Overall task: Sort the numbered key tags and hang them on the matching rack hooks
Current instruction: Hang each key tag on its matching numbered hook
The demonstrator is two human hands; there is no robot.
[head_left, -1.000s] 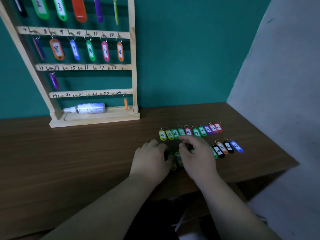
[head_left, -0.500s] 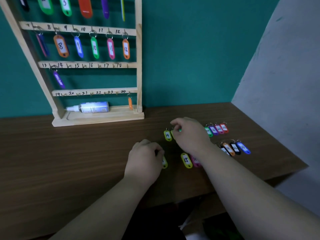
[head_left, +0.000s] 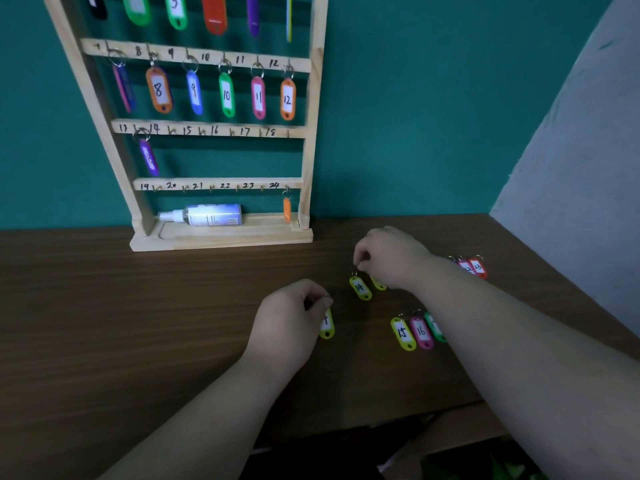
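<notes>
Left hand (head_left: 289,320), centre frame: grip pinched on ring of yellow tag (head_left: 327,325); tag lies on tabletop (head_left: 138,323), long axis near vertical in frame, ring end up. Right hand (head_left: 393,259), right of centre: grip pinched on ring of yellow tag 14 (head_left: 360,288), ring end up, body slanting down-right. Rack (head_left: 311,133) upper left.

Both bare arms reach forward and low. The left hand (head_left: 289,318) is curled, back up, with thumb and finger pinched together. The right hand (head_left: 393,256) is farther out, fingers bent down and tips pinched too
</notes>
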